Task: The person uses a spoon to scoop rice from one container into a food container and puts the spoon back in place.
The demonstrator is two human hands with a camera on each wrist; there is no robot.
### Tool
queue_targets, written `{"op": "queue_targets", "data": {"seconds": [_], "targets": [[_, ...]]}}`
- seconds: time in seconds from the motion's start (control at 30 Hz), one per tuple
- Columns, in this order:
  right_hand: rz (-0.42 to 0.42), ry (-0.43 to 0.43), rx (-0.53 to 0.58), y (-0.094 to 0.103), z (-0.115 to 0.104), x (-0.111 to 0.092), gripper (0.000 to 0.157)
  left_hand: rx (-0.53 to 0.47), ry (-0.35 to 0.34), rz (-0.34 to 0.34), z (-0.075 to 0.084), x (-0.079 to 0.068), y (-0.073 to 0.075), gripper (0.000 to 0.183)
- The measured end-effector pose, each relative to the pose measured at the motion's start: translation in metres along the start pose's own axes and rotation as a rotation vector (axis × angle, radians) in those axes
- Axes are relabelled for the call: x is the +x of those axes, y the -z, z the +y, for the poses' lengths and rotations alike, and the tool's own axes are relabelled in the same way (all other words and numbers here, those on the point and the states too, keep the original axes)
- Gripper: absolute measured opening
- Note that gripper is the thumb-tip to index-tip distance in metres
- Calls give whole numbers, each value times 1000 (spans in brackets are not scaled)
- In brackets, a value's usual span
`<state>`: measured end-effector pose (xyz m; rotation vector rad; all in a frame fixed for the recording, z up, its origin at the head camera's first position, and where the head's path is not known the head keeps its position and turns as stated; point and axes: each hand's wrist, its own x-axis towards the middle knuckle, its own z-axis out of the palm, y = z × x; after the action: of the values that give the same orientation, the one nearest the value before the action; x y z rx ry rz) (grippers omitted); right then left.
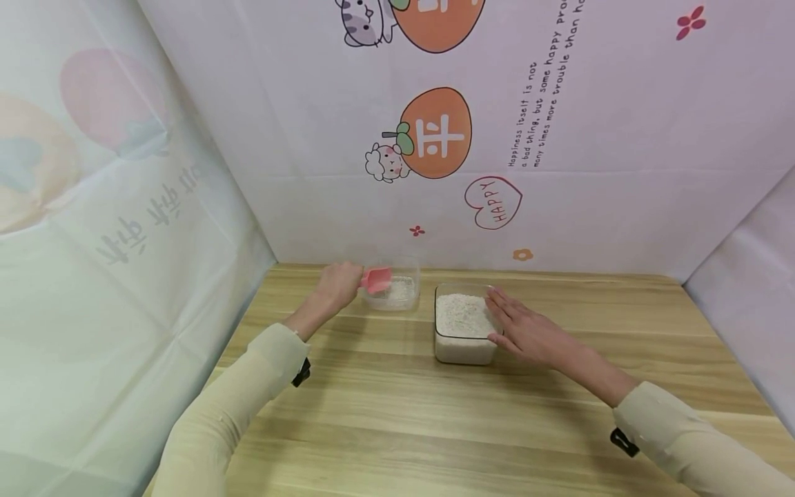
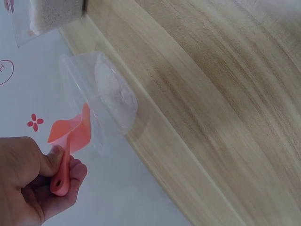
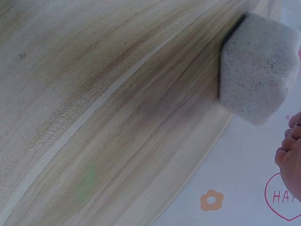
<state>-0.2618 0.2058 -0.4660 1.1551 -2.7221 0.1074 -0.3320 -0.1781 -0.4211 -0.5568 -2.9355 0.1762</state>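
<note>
My left hand [image 1: 340, 283] grips the handle of a pink scoop [image 1: 376, 279] and holds it over a clear plastic tub [image 1: 393, 305]. In the left wrist view, the thumb and curled fingers close round the handle of the scoop [image 2: 70, 132], whose bowl overlaps the rim of the tub [image 2: 77, 70]. Some white grains [image 1: 400, 288] lie in the bottom of that tub. To the right stands a larger clear container [image 1: 466, 350], largely filled with pale rice-like grains [image 1: 462, 314]. My right hand [image 1: 528, 331] rests with extended fingers against this container's right rim.
Both containers stand on a wood-grain table [image 1: 385, 421], near its back edge. A white printed sheet [image 1: 323, 159] rises right behind them, and more sheeting hangs at the left and right sides.
</note>
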Motion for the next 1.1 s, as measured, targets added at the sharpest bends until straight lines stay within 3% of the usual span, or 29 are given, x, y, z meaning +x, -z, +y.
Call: {"op": "queue_targets", "data": {"seconds": [0.17, 0.5, 0.77, 1.1], "targets": [[-6, -4, 0, 0, -1, 0, 68, 68, -35, 32, 0, -1, -2, 17], [-4, 1, 4, 0, -1, 1, 68, 128, -78, 59, 5, -6, 0, 18], [-18, -2, -3, 2, -1, 2, 68, -1, -21, 40, -1, -7, -1, 6], [-12, -8, 1, 0, -1, 1, 69, -124, 31, 37, 0, -8, 8, 14]]}}
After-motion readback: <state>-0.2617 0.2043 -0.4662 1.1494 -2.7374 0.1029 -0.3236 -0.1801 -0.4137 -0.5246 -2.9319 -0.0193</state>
